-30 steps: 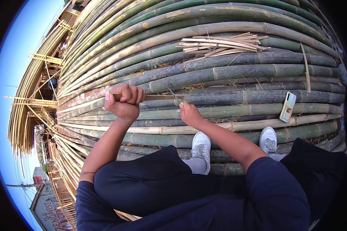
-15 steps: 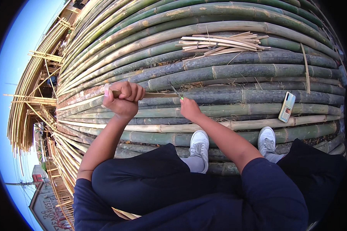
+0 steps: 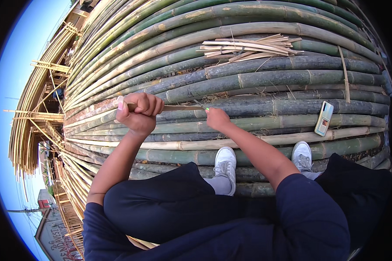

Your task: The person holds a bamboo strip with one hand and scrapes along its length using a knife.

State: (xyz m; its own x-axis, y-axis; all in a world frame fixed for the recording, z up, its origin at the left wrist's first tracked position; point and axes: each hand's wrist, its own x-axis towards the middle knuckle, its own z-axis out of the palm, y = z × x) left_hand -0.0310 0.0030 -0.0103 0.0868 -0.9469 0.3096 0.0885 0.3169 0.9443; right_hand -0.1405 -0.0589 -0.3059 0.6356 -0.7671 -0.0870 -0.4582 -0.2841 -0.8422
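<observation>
My left hand (image 3: 140, 114) is closed in a fist around a thin, flat bamboo strip (image 3: 178, 108). The strip runs from the fist toward my right hand (image 3: 217, 119), whose fingers are wrapped round a small knife (image 3: 199, 103). A bit of green shows at the knife's handle; the rest of the handle is hidden in the fingers. The grey blade points up and to the left, at the strip's right end. Whether the blade cuts into the strip or only rests against it, I cannot tell.
Long green bamboo poles (image 3: 274, 78) lie side by side under and before me. A bundle of split bamboo strips (image 3: 252, 47) rests on them at the far side. A phone (image 3: 324, 118) lies at the right, near a lone strip (image 3: 345, 74). My white shoes (image 3: 225, 167) stand on the poles.
My right hand has shifted slightly to the right, and the knife blade has tilted flatter. My left hand keeps its place with the strip.
</observation>
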